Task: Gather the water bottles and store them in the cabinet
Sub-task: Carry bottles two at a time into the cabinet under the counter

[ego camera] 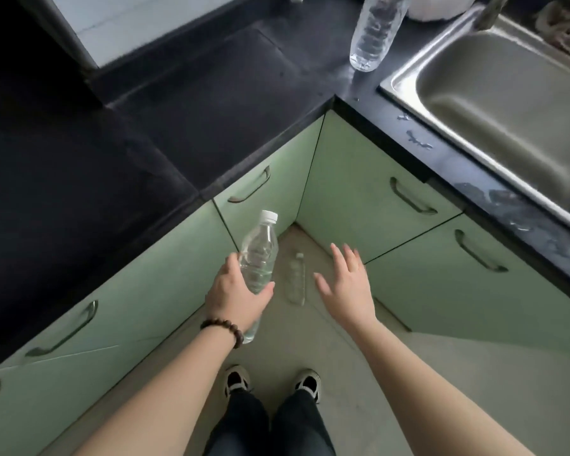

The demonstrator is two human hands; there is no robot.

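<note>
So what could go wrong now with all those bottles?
The bottle on the floor stands right in front of the shoes, so a step forward might kick it over. The left hand grips its bottle around the lower part only, so it may slip. The tall bottle on the counter stands near the sink and could tip in if bumped. All cabinet doors look shut, and only the right hand is free.

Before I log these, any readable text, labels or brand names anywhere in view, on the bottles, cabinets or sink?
None can be read.
Bottle in the left hand: clear, no label showing.
Bottle on the floor: blurred, no text visible.
Bottle on the countertop: clear, no label showing.
Cabinet doors and sink: no markings.
</note>
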